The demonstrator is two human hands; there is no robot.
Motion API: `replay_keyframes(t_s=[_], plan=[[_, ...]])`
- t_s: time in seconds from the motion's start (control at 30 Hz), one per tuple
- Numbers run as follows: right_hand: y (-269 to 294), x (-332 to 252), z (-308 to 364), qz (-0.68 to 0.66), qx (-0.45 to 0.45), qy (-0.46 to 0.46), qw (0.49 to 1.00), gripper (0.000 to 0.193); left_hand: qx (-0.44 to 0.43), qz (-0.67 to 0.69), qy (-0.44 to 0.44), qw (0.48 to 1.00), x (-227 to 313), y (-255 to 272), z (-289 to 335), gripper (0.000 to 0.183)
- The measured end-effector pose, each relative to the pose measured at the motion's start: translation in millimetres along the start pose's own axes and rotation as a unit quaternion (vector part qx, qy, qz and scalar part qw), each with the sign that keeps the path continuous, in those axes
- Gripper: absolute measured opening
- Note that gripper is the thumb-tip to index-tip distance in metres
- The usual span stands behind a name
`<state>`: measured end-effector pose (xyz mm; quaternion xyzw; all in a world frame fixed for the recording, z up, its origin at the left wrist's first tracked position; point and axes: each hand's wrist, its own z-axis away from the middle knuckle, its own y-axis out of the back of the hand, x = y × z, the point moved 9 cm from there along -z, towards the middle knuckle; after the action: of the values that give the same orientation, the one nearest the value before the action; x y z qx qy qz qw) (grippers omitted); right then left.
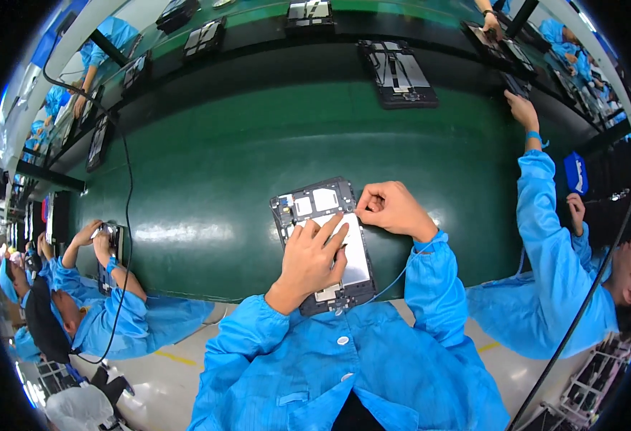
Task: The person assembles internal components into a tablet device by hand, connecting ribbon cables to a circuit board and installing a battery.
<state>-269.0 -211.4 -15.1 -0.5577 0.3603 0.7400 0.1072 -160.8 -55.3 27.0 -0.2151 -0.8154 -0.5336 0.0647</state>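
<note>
While a co-worker's hands (96,233) at the far left work on a small dark device beside a black cable (127,187), the person's own work sits mid-counter: an opened tablet chassis (315,205) lying flat on the green counter (207,165), near its front edge. The left hand (312,258) rests on it, fingers spread and pressing the silvery battery panel (358,262), gripping nothing. The right hand (394,210) is loosely clenched at the chassis's right edge, fingertips pinched on something too small to tell. This looks like seating or peeling a small part; the next move likely calls for steady downward pressure and a fine pull. Another sleeve (545,208) reaches away at right.
</note>
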Motion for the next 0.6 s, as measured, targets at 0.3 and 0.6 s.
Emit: replay_keyframes(t_s=[0.3,0.6], plan=[[0.9,-1.2,-1.3,0.010,0.000,-0.003,1.000,0.018,-0.019,0.015,-0.016,1.000,-5.1,-6.6,-6.8,0.046],[1.0,-1.7,-0.9,-0.005,-0.004,-0.016,1.000,0.018,-0.021,0.017,-0.033,0.999,-1.4,-11.9,-8.8,0.051]])
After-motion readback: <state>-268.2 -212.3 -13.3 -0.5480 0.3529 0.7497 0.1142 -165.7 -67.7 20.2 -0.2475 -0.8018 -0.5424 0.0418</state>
